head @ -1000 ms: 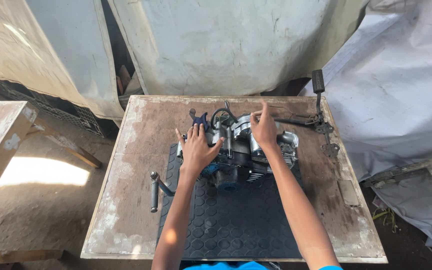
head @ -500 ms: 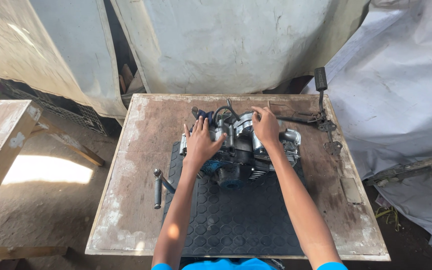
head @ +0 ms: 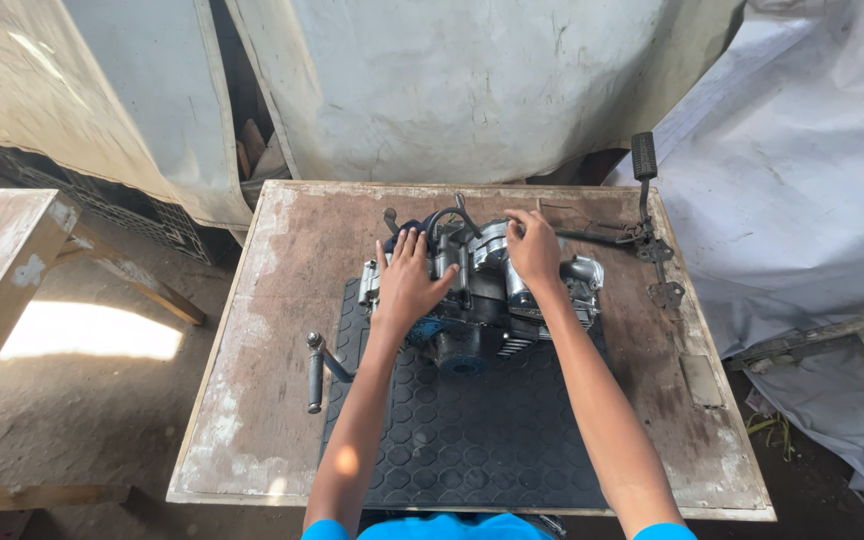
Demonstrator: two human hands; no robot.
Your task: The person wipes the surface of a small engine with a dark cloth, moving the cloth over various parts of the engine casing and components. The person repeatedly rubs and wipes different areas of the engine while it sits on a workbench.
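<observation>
A small grey motorcycle engine (head: pixel 487 300) sits on a black dimpled rubber mat (head: pixel 472 430) on a worn wooden table (head: pixel 272 330). My left hand (head: pixel 407 280) lies flat on the engine's left side, fingers spread and pointing away from me. My right hand (head: pixel 534 250) rests on the engine's upper right part, fingers curled over its top edge. A kick-start lever (head: pixel 316 370) juts from the engine's left onto the table.
A black foot-peg bar with a rubber pedal (head: pixel 644 160) lies along the table's far right. A flat metal plate (head: pixel 700 380) sits near the right edge. Grey tarps hang behind and to the right. Another wooden bench (head: pixel 2 270) stands at the left.
Both hands have settled lower onto the engine; a second ago the right fingers pointed up above it. The view has shifted slightly.
</observation>
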